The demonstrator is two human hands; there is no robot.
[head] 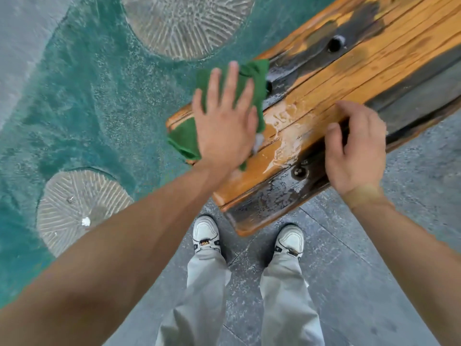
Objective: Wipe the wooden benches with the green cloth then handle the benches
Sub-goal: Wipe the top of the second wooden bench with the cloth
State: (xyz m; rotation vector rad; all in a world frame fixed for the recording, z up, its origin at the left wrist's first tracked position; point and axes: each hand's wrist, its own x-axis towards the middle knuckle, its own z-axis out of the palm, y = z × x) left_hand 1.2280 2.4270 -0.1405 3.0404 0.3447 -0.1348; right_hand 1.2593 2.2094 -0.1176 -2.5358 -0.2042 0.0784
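A wooden bench (349,78) with orange slats and dark worn patches runs from the middle to the upper right. Its near end shines wet. The green cloth (252,78) lies spread on that end, hanging a little over the left edge. My left hand (225,121) presses flat on the cloth with straight, spread fingers. My right hand (356,151) hovers over the bench's near edge with loosely curled fingers, and nothing shows in its grasp.
Teal textured ground (87,96) with two round ribbed stone discs (79,208) lies to the left. Grey paving (361,283) is under my feet, and my white shoes (205,236) stand just short of the bench's end. Bolt holes (335,43) dot the slats.
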